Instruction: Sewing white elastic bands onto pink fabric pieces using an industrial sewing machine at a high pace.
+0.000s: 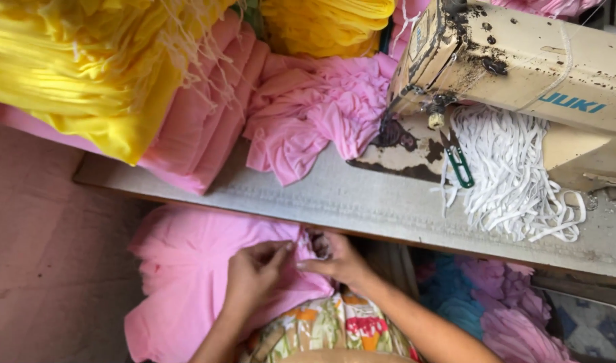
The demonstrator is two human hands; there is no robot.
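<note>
— Where's the pink cloth (187,269)?
— Below the table (362,202) edge, on the lap. The left hand (254,275) and right hand (335,259) pinch its edge, fingertips nearly meeting.
— On the table?
— Sewing machine (523,60), white cords (516,175), snips (458,160).

The only label is a blue logo (571,102) printed on the cream arm of the sewing machine (523,60), upper right. No packages, signs or screens show.
</note>
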